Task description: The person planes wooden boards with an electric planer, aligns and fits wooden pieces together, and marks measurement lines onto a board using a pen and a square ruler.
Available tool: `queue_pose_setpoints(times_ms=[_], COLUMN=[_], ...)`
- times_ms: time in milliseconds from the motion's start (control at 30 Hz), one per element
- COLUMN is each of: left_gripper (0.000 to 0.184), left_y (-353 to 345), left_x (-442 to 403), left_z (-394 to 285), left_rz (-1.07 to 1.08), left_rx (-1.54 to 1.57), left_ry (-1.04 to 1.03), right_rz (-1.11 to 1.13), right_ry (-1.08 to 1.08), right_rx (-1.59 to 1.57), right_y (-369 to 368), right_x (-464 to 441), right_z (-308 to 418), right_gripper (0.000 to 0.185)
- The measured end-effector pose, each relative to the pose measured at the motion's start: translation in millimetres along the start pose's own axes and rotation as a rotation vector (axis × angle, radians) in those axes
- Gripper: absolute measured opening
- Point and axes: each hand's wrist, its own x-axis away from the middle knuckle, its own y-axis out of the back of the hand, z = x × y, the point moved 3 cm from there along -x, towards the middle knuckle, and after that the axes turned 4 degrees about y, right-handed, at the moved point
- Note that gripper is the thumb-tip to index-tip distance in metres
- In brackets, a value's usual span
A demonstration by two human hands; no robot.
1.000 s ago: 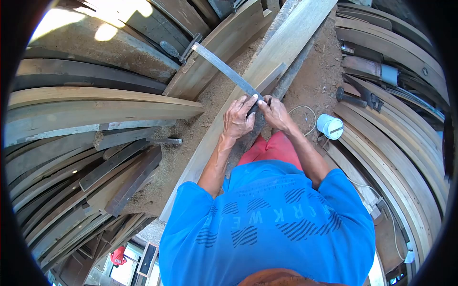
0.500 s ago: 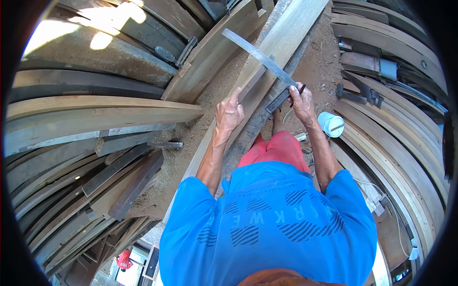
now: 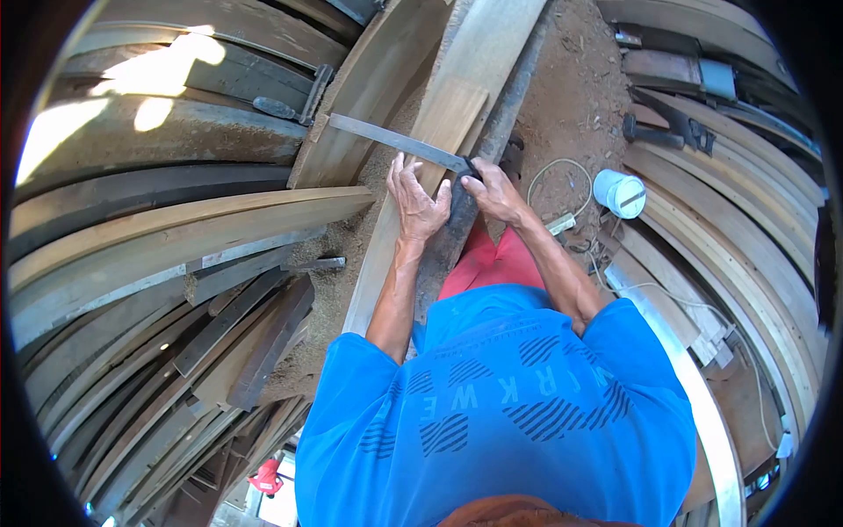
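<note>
A metal try square [image 3: 395, 140] lies across a short piece of wood [image 3: 452, 114], its blade pointing to the upper left. My right hand [image 3: 493, 191] is closed round the square's dark handle. Close to the blade, my left hand [image 3: 418, 198] has its fingers apart and raised beside the short wood, holding nothing that shows. Under the short wood runs a long pale board [image 3: 492, 44], which rests on a rough grey beam [image 3: 443, 246].
Stacked planks [image 3: 193, 224] fill the left side, and more curved boards [image 3: 702, 211] stand at the right. A white bucket [image 3: 620, 194], a cord with a socket strip [image 3: 560, 223] and a hammer [image 3: 652, 133] lie right. A person in red [image 3: 266, 477] is at the lower left.
The square has moved left and down over the short wood, whose broad face now shows. My left hand has opened beside it. The view has shifted, and more floor shows at the right.
</note>
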Motion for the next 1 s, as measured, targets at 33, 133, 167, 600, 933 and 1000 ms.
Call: queue_pose_setpoints(times_ms=[33,133,167,600,933,1000], left_gripper=[0.077,0.09,0.092,0.081,0.081,0.082], left_y=[3,12,13,-1,-4,-4], left_x=[0,-1,0,6,5,5], left_z=[-3,-16,-20,-8,-11,-12], left_rz=[0.018,0.121,0.146,0.101,0.071,0.059], left_rx=[0.009,-0.012,-0.022,-0.144,-0.2,-0.206], left_ry=[-0.027,-0.054,-0.057,-0.108,-0.102,-0.102], right_rz=[-0.014,-0.079,-0.105,-0.394,-0.387,-0.353], right_ry=[-0.048,-0.129,-0.169,-0.321,-0.329,-0.354], right_rx=[0.005,0.039,0.015,-0.513,-0.484,-0.501], right_y=[-6,-15,-17,-41,-36,-36], right_x=[-1,-1,0,6,2,2], right_z=[1,5,5,-11,-9,-10], right_gripper=[0.028,0.028,0.028,0.016,0.015,0.015])
